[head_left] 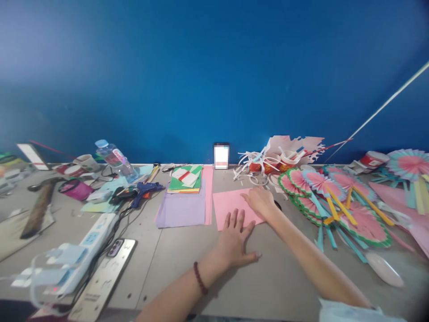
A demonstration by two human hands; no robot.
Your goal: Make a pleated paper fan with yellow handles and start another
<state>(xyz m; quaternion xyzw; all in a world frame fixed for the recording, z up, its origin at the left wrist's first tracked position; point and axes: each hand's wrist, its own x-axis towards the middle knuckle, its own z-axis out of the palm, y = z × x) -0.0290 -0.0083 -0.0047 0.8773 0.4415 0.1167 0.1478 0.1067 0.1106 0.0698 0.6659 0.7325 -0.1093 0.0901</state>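
Two hands on one pink sheet (231, 206), flat on the grey counter (268, 286). Left hand (234, 241), nearest, open with fingers spread, palm pressing the sheet's near edge; beaded bracelet (200, 278) at the wrist. Right hand (262, 201), just beyond, laid open and loosely curled over the sheet's right side, pinning rather than gripping. No crease or fold visible on the sheet: seemingly at the very start, with all folding left to do. Off to the right, many finished pleated paper fans (338, 201) in pink, green and blue, lying overlapped. Left of the sheet, a lilac sheet (181, 210) and a stack of coloured paper (186, 179). Farther left, a glue gun (134, 193), power strip (90, 239) and a plastic bottle (115, 158), red label unreadable. No legible writing anywhere.
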